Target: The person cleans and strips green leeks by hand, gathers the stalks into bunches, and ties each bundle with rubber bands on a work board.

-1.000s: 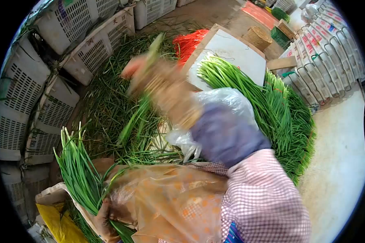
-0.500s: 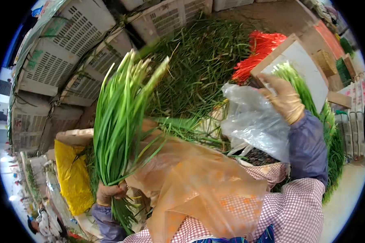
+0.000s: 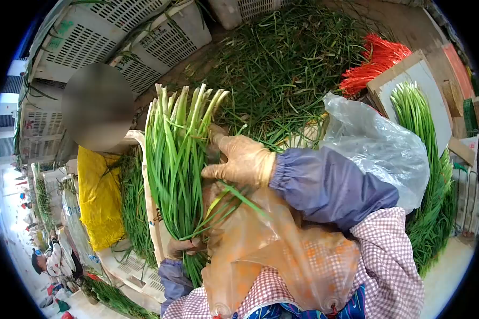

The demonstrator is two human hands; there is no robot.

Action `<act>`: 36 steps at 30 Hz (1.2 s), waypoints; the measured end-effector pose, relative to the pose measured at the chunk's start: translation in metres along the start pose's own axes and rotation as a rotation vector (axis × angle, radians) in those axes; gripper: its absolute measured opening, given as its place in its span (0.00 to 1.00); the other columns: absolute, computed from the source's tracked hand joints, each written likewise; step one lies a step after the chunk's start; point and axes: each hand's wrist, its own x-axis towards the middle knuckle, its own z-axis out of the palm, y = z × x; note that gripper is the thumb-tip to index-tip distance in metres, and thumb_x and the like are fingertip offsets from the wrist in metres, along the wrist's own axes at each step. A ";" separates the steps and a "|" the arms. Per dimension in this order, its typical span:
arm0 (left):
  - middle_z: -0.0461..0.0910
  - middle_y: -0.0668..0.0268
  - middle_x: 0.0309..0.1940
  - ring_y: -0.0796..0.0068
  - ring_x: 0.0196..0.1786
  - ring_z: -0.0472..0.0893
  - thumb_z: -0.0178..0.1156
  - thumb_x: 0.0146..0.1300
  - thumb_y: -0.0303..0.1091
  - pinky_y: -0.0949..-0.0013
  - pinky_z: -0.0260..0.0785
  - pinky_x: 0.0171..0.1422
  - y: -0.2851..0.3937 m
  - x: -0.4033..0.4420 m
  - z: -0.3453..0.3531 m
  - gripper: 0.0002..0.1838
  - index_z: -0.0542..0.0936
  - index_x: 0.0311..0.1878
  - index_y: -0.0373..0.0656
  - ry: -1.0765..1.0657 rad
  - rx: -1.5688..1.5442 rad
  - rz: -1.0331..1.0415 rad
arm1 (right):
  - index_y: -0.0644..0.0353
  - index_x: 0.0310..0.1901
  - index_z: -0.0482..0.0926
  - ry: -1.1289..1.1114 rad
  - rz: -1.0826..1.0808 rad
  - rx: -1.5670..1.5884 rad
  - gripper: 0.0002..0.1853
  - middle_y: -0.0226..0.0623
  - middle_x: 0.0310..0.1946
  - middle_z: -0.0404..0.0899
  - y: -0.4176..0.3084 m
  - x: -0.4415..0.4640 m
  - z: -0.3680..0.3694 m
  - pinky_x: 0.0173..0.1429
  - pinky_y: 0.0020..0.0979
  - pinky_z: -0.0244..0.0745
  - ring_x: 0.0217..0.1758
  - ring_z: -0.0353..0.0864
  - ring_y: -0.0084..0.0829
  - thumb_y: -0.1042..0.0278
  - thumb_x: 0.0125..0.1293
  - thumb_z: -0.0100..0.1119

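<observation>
Where narrow, greens in left grip.

The bundle of long, slender leafy stalks shades from vivid green leaves to pale, whitish-green ends. The right hand is dull tan, above a plain purple-blue, elasticated sleeve. Reddish-brown and white checks pattern the cloth garment; the translucent plastic apron is amber with orange blotches. The thin, shiny plastic strips are red, the crinkled sack bright yellow.
</observation>
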 end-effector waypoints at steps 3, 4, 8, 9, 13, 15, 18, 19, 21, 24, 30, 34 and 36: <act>0.77 0.62 0.35 0.83 0.19 0.63 0.67 0.47 0.27 0.78 0.51 0.19 0.006 -0.004 0.012 0.27 0.70 0.52 0.32 0.197 0.127 -0.038 | 0.64 0.46 0.78 0.040 -0.141 0.185 0.18 0.45 0.36 0.80 0.027 0.017 0.011 0.43 0.35 0.73 0.39 0.78 0.43 0.58 0.61 0.57; 0.77 0.64 0.31 0.82 0.19 0.65 0.67 0.49 0.28 0.78 0.52 0.19 0.001 -0.006 0.003 0.24 0.73 0.49 0.34 0.144 0.075 -0.026 | 0.63 0.42 0.80 0.015 -0.099 0.344 0.15 0.38 0.33 0.81 0.029 0.015 0.003 0.35 0.32 0.73 0.32 0.79 0.35 0.60 0.61 0.56; 0.77 0.68 0.26 0.83 0.19 0.68 0.67 0.49 0.28 0.79 0.55 0.19 0.008 0.000 0.021 0.15 0.77 0.42 0.38 0.399 0.383 -0.221 | 0.63 0.35 0.79 0.038 0.120 0.751 0.08 0.28 0.16 0.73 0.032 0.000 -0.034 0.14 0.21 0.61 0.12 0.66 0.17 0.66 0.61 0.59; 0.77 0.68 0.26 0.83 0.19 0.68 0.67 0.49 0.28 0.79 0.55 0.19 0.012 0.003 0.031 0.15 0.77 0.42 0.38 0.398 0.377 -0.220 | 0.63 0.32 0.78 0.100 0.092 0.768 0.08 0.27 0.14 0.71 0.033 -0.003 -0.044 0.14 0.21 0.60 0.11 0.66 0.17 0.66 0.61 0.59; 0.77 0.70 0.26 0.83 0.19 0.68 0.68 0.49 0.29 0.79 0.56 0.19 0.021 0.009 0.041 0.15 0.77 0.42 0.39 0.395 0.436 -0.170 | 0.64 0.39 0.73 0.548 -0.185 1.534 0.06 0.27 0.14 0.69 0.097 -0.005 -0.120 0.24 0.25 0.72 0.14 0.70 0.21 0.72 0.63 0.51; 0.77 0.70 0.26 0.84 0.19 0.68 0.68 0.49 0.30 0.79 0.56 0.20 0.018 0.009 0.039 0.15 0.77 0.41 0.40 0.386 0.444 -0.164 | 0.68 0.45 0.70 0.683 -0.460 1.600 0.10 0.28 0.14 0.68 0.097 -0.025 -0.151 0.26 0.28 0.76 0.16 0.71 0.22 0.76 0.62 0.47; 0.77 0.70 0.25 0.84 0.18 0.67 0.69 0.49 0.31 0.79 0.56 0.19 0.017 0.009 0.035 0.15 0.78 0.40 0.41 0.453 0.575 -0.232 | 0.69 0.46 0.74 0.437 0.011 0.786 0.15 0.36 0.24 0.78 -0.019 -0.027 -0.105 0.22 0.29 0.75 0.17 0.76 0.24 0.75 0.56 0.57; 0.77 0.71 0.24 0.84 0.17 0.67 0.69 0.49 0.32 0.79 0.56 0.19 0.018 0.011 0.038 0.15 0.78 0.40 0.42 0.478 0.666 -0.217 | 0.68 0.46 0.75 0.332 0.064 0.744 0.14 0.38 0.26 0.79 -0.025 -0.020 -0.085 0.19 0.28 0.73 0.17 0.76 0.24 0.73 0.58 0.56; 0.76 0.72 0.24 0.84 0.17 0.66 0.69 0.50 0.32 0.78 0.55 0.18 0.020 0.015 0.043 0.14 0.78 0.40 0.42 0.499 0.762 -0.203 | 0.70 0.50 0.73 0.064 0.185 0.501 0.19 0.38 0.23 0.79 -0.019 0.009 -0.068 0.14 0.22 0.64 0.13 0.71 0.21 0.71 0.58 0.58; 0.75 0.72 0.24 0.83 0.17 0.67 0.67 0.47 0.28 0.79 0.56 0.18 0.029 0.014 0.051 0.15 0.78 0.40 0.41 0.505 0.767 -0.281 | 0.67 0.39 0.77 -0.154 0.192 0.519 0.11 0.34 0.18 0.76 -0.001 0.035 -0.048 0.10 0.20 0.56 0.09 0.64 0.17 0.70 0.57 0.59; 0.74 0.70 0.23 0.81 0.17 0.68 0.70 0.43 0.30 0.77 0.54 0.17 0.025 0.011 0.037 0.19 0.76 0.39 0.39 0.448 0.473 -0.213 | 0.66 0.32 0.75 -0.101 -0.019 1.046 0.12 0.31 0.13 0.72 0.010 0.012 -0.065 0.12 0.23 0.68 0.06 0.62 0.16 0.65 0.66 0.52; 0.72 0.67 0.19 0.78 0.15 0.65 0.68 0.43 0.31 0.75 0.48 0.16 0.022 0.021 0.024 0.15 0.75 0.33 0.37 0.224 0.327 -0.159 | 0.61 0.34 0.77 0.246 -0.250 1.181 0.12 0.25 0.12 0.69 0.014 -0.011 -0.096 0.16 0.24 0.73 0.08 0.64 0.16 0.59 0.65 0.55; 0.73 0.67 0.20 0.79 0.15 0.65 0.68 0.43 0.29 0.75 0.49 0.16 0.023 0.018 0.023 0.14 0.76 0.33 0.37 0.243 0.326 -0.159 | 0.63 0.39 0.76 0.350 -0.486 1.380 0.10 0.22 0.21 0.73 0.048 -0.019 -0.138 0.25 0.17 0.69 0.13 0.63 0.12 0.64 0.68 0.51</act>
